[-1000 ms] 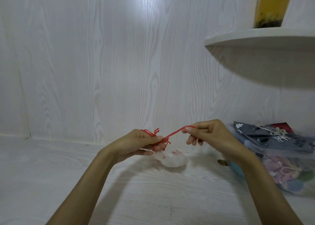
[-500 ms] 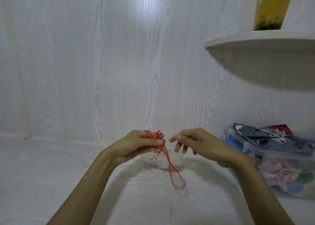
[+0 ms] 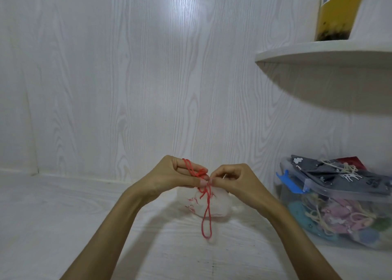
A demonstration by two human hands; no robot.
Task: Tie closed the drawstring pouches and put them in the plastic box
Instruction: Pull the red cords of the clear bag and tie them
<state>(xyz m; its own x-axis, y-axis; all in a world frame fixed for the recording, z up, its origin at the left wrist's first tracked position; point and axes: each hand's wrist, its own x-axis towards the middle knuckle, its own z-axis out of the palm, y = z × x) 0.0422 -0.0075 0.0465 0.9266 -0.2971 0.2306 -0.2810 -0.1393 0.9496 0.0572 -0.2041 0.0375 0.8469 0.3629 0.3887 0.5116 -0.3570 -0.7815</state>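
Both hands met above the white wood-grain surface (image 3: 63,226). The left hand (image 3: 176,177) pinched the red drawstring (image 3: 206,214) between thumb and fingers, strands crossing its fingers; the right hand (image 3: 233,179) pinched the same cord at the pouch's neck, fingertips touching the left thumb. A white translucent drawstring pouch (image 3: 209,203) hung just below the hands, a red loop dangling in front of it. At right stood the clear plastic box (image 3: 331,197) with blue latches, holding pouches, a grey printed pouch (image 3: 331,174) lying on top. A yellow container (image 3: 337,10) stood on the wall shelf (image 3: 318,52).
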